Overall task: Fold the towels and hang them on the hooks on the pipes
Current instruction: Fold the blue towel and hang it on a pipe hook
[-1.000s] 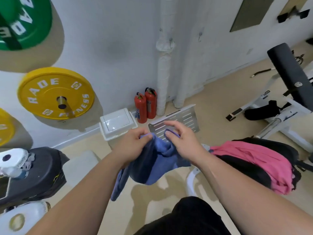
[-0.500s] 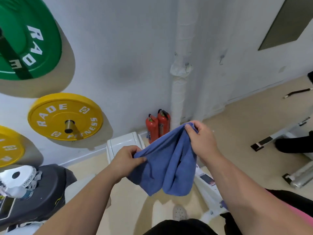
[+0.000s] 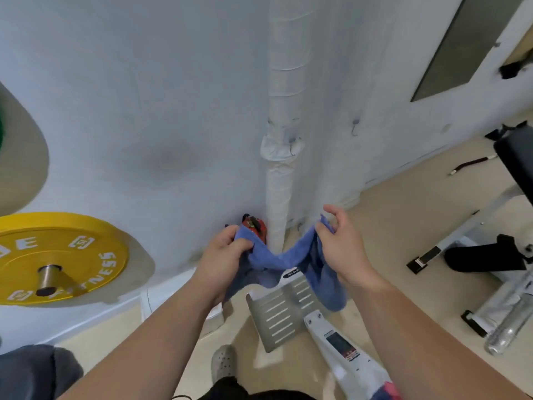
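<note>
A blue towel (image 3: 291,256) sags between my two hands in front of the white wrapped pipe (image 3: 279,174). My left hand (image 3: 223,256) is bunched around its left end. My right hand (image 3: 343,241) pinches the right corner with thumb and forefinger, the other fingers spread, and a fold hangs down below it. A small metal hook (image 3: 292,145) sits on the pipe's thicker joint above the towel. A second hook (image 3: 355,127) is on the pipe to the right. Both hooks are bare.
A yellow weight plate (image 3: 57,258) hangs on the wall at left. A red fire extinguisher (image 3: 255,226) stands at the pipe's base. A slotted metal plate (image 3: 284,310) and white machine frame (image 3: 346,350) lie on the floor below. A black padded bench (image 3: 516,157) and plastic bottle (image 3: 504,333) are at right.
My hands have moved apart, so the towel now stretches and sags between them. The view has tilted up and closer to the pipe, bringing the hooks into sight.
</note>
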The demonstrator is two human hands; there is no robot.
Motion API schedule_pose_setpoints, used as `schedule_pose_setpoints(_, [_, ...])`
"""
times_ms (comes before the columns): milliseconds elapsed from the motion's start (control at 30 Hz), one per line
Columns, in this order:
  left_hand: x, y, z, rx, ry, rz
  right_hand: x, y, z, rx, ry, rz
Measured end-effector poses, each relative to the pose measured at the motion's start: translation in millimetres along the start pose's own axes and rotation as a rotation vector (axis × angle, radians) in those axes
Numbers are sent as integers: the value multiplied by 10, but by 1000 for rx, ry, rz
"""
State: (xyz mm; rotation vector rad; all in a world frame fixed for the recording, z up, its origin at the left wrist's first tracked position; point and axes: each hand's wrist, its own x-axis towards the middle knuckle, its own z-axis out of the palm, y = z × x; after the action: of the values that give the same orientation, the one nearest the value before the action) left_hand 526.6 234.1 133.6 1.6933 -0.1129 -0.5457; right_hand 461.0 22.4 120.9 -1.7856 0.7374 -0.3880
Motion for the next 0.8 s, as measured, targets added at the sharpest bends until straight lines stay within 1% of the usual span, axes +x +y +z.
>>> schedule_pose_setpoints(67, [256,-18,-37,-76,10,-35,37,-86,174,62,25,41])
schedule_pose_setpoints(100, [359,-26,-61,-79,7,-48,32,-140,280,94,31,42])
schedule_pose_setpoints(167, [533,-41,-130,-35,-21,-16,9,-258,530,129,11,23])
schedule_pose_setpoints(333, [870,8,-326,113,-234,141,5,-526,1085,160,-70,49])
schedule_pose_setpoints(400, [990,68,-360,111,-249,172,46,-612,1189,213,-53,74])
schedule_pose_setpoints(467, [1105,112,-369,86,-225,186,109,-663,1219,281,-37,120])
schedule_pose_setpoints(533, [1176,179,-367,16,-267,137,199,-669,1206,293,-60,148])
schedule_pose_setpoints(600, [1257,210,-337,-38,-324,49,308,-656,1183,226,-96,133])
schedule_pose_setpoints(633, [1291,227,-315,-56,-322,23,369,-646,1174,185,-109,117])
schedule_pose_setpoints(700, [1371,239,-256,-42,-285,32,515,-617,1152,57,-114,64])
schedule_pose_setpoints(800, [1522,295,-130,30,-183,58,762,-522,1047,-229,-52,-86])
